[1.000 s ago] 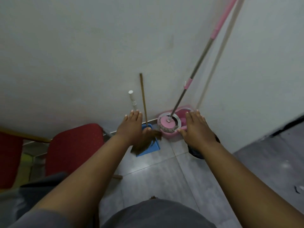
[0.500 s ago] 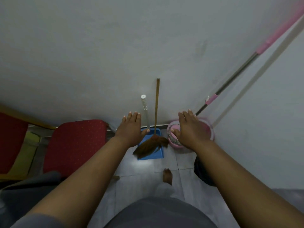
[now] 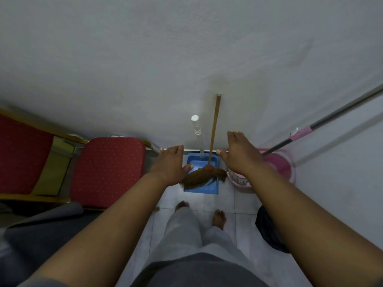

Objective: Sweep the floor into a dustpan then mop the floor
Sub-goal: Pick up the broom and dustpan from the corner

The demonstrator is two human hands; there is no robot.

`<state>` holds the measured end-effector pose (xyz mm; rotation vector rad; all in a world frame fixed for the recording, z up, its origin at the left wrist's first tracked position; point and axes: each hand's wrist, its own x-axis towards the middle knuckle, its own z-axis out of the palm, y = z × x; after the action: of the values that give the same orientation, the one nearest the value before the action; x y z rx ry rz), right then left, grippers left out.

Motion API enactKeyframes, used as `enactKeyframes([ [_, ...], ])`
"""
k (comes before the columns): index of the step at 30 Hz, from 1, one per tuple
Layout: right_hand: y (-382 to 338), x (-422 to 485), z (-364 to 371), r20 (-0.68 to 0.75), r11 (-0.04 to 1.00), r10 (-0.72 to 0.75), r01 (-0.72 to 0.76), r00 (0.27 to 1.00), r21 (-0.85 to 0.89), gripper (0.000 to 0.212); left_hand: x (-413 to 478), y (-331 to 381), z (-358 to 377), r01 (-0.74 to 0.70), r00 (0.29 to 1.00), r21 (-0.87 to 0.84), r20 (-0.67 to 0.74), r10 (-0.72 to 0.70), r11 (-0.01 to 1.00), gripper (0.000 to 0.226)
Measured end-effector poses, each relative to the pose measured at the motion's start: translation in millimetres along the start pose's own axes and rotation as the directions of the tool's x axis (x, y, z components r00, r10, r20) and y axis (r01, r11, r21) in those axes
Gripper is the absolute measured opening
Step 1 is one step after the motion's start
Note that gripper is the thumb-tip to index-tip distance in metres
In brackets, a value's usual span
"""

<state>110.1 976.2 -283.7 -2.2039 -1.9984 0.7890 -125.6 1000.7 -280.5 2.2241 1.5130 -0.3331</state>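
Red padded chair (image 3: 107, 168) is seen mid left, a second red chair (image 3: 20, 154) far left; black bundle (image 3: 267, 230) is seen lower right beside white wall (image 3: 342, 193).

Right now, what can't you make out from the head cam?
Head view:
- Mop: handle top cut off by right edge; head hidden behind right hand.
- Pink bucket: near side covered by right forearm.
- Dustpan: contents hidden under broom bristles.
- Left hand: thumb-to-bristle contact unclear.
- Dark object on floor: partly behind forearm, too dark to identify.
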Motion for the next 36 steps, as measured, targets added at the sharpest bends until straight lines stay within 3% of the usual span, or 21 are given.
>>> enactKeyframes([
  [14,6.7,116.0,27.7,0.105,0.993,0.115,-0.114,0.988,-0.018,0.073,133.9,-36.9,47.0,0.109,0.994,-0.329,0.031,-0.104,0.938,0.067],
  [20,9.2,180.6,38.8,0.036,0.958,0.233,-0.235,0.972,0.165,0.06,206.5,-49.3,51.4,0.209,0.976,-0.483,0.049,-0.212,0.85,0.071],
  [25,12.4,223.7,46.8,0.002,0.892,0.341,-0.325,0.94,0.315,0.052,253.9,-48.2,49.3,0.2,0.972,-0.618,0.03,-0.231,0.76,0.078],
  [27,16.4,235.0,49.2,0.009,0.852,0.379,-0.352,0.925,0.387,0.045,267.0,-45.4,51.1,0.186,0.976,-0.654,0.036,-0.216,0.733,0.071],
  [31,23.9,242.7,58.1,0.0,0.831,0.39,-0.352,0.921,0.431,0.033,280.9,-40.2,61.9,0.118,0.992,-0.613,0.039,-0.12,0.781,0.041],
  [36,24.9,222.6,75.4,0.012,0.795,0.419,-0.373,0.908,0.479,0.032,267.0,-34.1,71.2,0.13,0.991,-0.676,0.094,-0.09,0.725,0.033],
])
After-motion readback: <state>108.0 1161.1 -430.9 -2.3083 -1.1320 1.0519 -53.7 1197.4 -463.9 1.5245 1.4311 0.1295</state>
